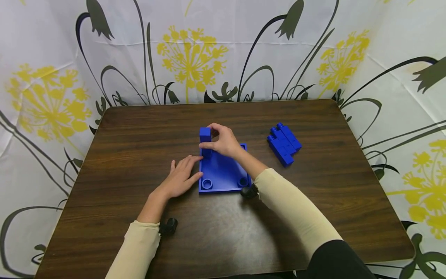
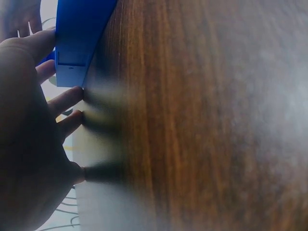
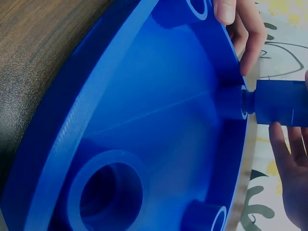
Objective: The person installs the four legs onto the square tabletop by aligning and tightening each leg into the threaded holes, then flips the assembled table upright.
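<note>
A shallow blue tray-like panel with a raised rim and round sockets in its corners lies on the table. My right hand pinches a square blue peg block between thumb and fingers over the panel's far left corner. In the right wrist view the block's narrow peg meets a corner socket; how deep it sits I cannot tell. My left hand touches the panel's left rim with spread, fairly straight fingers. The left wrist view has the thumb and fingertips along the panel's outer side.
To the right of the panel, several more blue peg blocks lie side by side on the brown wooden table. A flower-print curtain hangs behind the table and along its sides.
</note>
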`<state>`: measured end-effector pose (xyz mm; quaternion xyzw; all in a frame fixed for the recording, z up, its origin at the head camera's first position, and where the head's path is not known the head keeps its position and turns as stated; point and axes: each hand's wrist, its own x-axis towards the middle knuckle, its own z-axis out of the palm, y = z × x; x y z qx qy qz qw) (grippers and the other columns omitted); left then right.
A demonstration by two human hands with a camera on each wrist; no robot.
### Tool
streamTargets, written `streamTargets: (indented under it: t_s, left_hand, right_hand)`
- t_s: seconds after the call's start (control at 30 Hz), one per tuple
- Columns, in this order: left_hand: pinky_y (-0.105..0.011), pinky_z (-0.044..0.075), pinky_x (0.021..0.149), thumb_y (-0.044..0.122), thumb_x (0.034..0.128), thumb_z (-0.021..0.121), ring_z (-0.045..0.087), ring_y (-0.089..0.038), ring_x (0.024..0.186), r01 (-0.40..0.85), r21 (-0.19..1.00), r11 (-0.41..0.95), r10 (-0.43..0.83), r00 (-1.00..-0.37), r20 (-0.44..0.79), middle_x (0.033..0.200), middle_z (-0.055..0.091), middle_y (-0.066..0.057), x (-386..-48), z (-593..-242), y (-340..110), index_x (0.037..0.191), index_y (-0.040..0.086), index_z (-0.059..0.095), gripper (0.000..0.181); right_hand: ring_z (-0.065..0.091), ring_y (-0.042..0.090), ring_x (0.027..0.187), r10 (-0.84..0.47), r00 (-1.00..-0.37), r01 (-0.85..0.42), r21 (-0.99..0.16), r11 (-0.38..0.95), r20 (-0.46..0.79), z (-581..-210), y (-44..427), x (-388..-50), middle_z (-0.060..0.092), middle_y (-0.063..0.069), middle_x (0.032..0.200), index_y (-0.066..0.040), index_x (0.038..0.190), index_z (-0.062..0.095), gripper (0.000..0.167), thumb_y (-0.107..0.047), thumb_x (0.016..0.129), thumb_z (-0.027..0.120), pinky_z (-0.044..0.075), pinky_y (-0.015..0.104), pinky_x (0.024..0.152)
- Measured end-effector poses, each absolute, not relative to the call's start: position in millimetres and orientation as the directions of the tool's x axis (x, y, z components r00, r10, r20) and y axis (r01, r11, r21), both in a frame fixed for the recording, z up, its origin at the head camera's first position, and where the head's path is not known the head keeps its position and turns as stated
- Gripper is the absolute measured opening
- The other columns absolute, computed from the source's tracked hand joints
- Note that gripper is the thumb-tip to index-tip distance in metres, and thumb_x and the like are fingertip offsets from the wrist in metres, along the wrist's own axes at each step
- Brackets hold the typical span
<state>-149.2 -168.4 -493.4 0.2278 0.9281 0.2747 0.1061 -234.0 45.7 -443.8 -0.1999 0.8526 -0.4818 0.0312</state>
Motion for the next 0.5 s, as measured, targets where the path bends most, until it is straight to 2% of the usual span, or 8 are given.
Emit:
streamTargets:
  t_s: [0.13,0.27,0.4,0.5]
  left_hand:
    - [-0.075,-0.002,0.103,0.04,0.1026,0.049,0.015,-0.038,0.146,0.368,0.558,0.743,0.483,-0.873,-0.068,0.154,0.032,-0.011,-148.7,-493.6,-168.9,0.151,0.021,0.031,0.055]
    - [-0.075,-0.002,0.103,0.04,0.1026,0.049,0.015,-0.038,0.146,0.369,0.559,0.743,0.484,-0.872,-0.068,0.154,0.032,-0.011,-148.6,-493.7,-169.0,0.151,0.021,0.031,0.055]
    - [-0.075,-0.002,0.103,0.041,0.1026,0.049,0.016,-0.036,0.146,0.374,0.555,0.743,0.483,-0.874,-0.057,0.154,0.033,-0.01,-148.9,-493.6,-169.0,0.151,0.02,0.032,0.055]
    - [-0.074,-0.002,0.104,0.041,0.1026,0.048,0.016,-0.035,0.147,0.374,0.553,0.744,0.48,-0.875,-0.055,0.153,0.033,-0.009,-149.1,-494.2,-168.8,0.151,0.021,0.033,0.055]
  right_hand:
    - [0.063,0.017,0.094,-0.381,-0.917,-0.291,-0.847,0.444,0.115,-442.0,44.7,-231.4,0.067,0.004,0.102,-0.01,0.116,0.062,0.049,-0.029,0.078,0.085,0.049,0.029,0.083]
    - [0.066,0.023,0.096,-0.415,-0.905,-0.283,-0.862,0.422,0.094,-442.6,44.9,-231.5,0.065,0.008,0.109,-0.009,0.127,0.057,0.058,-0.023,0.079,0.085,0.052,0.031,0.083]
    - [0.063,0.023,0.106,-0.469,-0.878,-0.28,-0.895,0.346,0.094,-443.4,46.4,-235.5,0.063,0.011,0.119,-0.009,0.137,0.052,0.065,-0.011,0.08,0.082,0.05,0.034,0.092]
    - [0.058,0.023,0.118,-0.528,-0.845,-0.259,-0.932,0.254,0.091,-442.4,49.3,-236.9,0.059,0.013,0.128,-0.008,0.143,0.047,0.067,0.002,0.083,0.074,0.045,0.036,0.1]
